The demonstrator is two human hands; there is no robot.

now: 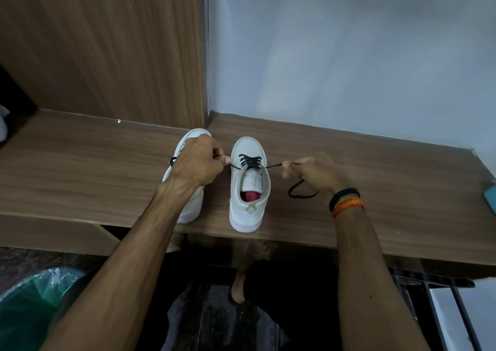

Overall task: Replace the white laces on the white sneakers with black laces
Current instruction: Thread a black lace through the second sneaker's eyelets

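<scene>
At the lower left a green bin (pixel 32 305) lined with a plastic bag is seen on the floor. Above it the wooden tabletop (pixel 80 168) runs across the view, with a wood panel and a pale wall behind it.

Near the middle of the tabletop two white sneakers stand side by side, toes toward the wall. The left sneaker (pixel 192 203) is mostly hidden by the left hand (pixel 197 162), which is held over it. The fingers of this hand are curled, and one end of the black lace (pixel 251 161) is pinched between thumb and forefinger — a short piece of black lace is also seen at the outer side of the hand.

The right sneaker (pixel 248 184) is just beside the first one, apart from it. The black lace is crossed through its eyelets, and both ends are drawn out to the sides. Inside the shoe a red lining is visible.

The other end is pinched by the right hand (pixel 314 173), fingers curled — the loose rest lies in a loop on the tabletop under the hand. On the right wrist black and orange bands (pixel 346 201) are worn. At the far right edge a blue object (pixel 490 197) is partly seen.
</scene>
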